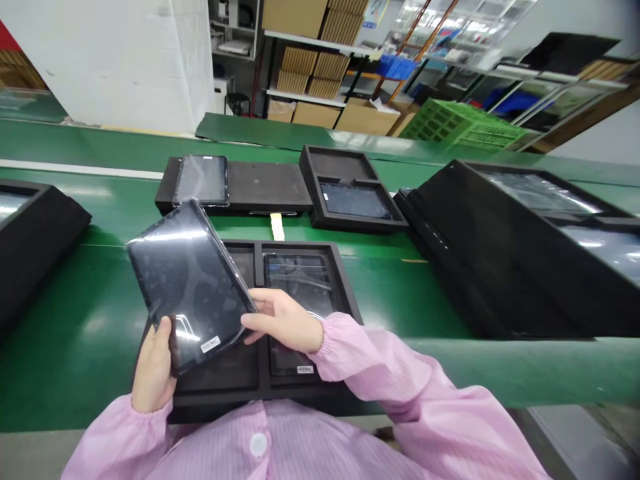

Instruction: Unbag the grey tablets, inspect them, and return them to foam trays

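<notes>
Both my hands hold a dark tablet (193, 280), tilted, with a glossy screen facing me and a small white label near its lower edge. My left hand (154, 367) grips its lower left edge, thumb on the front. At the right edge, my right hand (285, 321) pinches it between thumb and fingers. Beneath is a black foam tray (345, 283) with two compartments. Its right compartment contains another tablet (300, 280), partly covered by my right wrist. The held tablet hides much of the left compartment.
Behind the tray, a tablet (203, 180) lies on a dark foam block (270, 185). Beside it, a foam tray (313, 213) holds one tablet. Stacked black trays stand right (465, 247) and left (40, 233) on the green belt (400, 293). A green crate (460, 123) sits beyond.
</notes>
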A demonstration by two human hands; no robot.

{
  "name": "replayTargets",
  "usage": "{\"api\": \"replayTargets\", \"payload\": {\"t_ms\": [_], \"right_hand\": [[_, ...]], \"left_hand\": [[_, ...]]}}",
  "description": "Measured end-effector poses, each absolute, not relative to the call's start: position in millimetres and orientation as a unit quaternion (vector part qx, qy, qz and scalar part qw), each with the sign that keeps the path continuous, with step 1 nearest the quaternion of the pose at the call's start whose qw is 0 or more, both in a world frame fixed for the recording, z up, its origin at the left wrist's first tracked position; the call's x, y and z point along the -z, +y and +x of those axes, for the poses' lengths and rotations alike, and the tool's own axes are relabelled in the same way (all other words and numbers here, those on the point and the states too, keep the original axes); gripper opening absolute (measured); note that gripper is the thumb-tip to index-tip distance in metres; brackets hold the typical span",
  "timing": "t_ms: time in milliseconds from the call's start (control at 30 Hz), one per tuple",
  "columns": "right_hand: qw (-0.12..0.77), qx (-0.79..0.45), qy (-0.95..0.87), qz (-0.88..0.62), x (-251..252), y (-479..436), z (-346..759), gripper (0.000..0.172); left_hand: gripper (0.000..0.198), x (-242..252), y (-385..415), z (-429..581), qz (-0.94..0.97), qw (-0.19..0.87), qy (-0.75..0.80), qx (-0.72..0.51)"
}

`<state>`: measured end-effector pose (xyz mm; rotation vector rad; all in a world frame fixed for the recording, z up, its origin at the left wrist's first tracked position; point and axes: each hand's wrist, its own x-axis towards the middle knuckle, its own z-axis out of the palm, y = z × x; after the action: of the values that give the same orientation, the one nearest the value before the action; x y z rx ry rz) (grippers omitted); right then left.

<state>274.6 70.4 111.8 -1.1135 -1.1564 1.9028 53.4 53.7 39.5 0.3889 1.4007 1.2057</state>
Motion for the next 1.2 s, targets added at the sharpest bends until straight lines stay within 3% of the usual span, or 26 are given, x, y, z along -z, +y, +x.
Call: {"api": "replayTargets", "payload": {"t_ms": [133, 300, 600, 700, 833, 1200], "right_hand": [[0.367, -0.702, -0.442, -0.422, -116.9, 78.1, 287.2, 0.033], [0.427, -0.685, -0.353, -0.473, -123.9, 98.5, 322.3, 0.034], [0.566, -0.534, -0.338, -0.530, -115.6, 222.2, 388.9, 0.023], [0.573, -0.500, -0.337, -0.555, -109.1, 275.4, 398.9, 0.019], [0.562, -0.484, -0.325, -0.587, -89.9, 318.0, 402.0, 0.030], [0.531, -0.416, -0.347, -0.652, -61.6, 345.6, 408.4, 0.033]], "left_hand": [[0.067, -34.1, 48.4, 52.4, 0.201, 0.567, 0.600, -0.527], [0.082, -32.8, 42.5, 52.2, 0.326, 0.634, 0.485, -0.507], [0.073, -49.4, 38.6, 61.3, 0.339, 0.655, 0.483, -0.473], [0.075, -49.4, 41.1, 63.8, 0.326, 0.654, 0.503, -0.461], [0.074, -45.7, 45.3, 61.8, 0.307, 0.666, 0.513, -0.446], [0.067, -26.1, 53.6, 54.3, 0.286, 0.687, 0.502, -0.440]]}}
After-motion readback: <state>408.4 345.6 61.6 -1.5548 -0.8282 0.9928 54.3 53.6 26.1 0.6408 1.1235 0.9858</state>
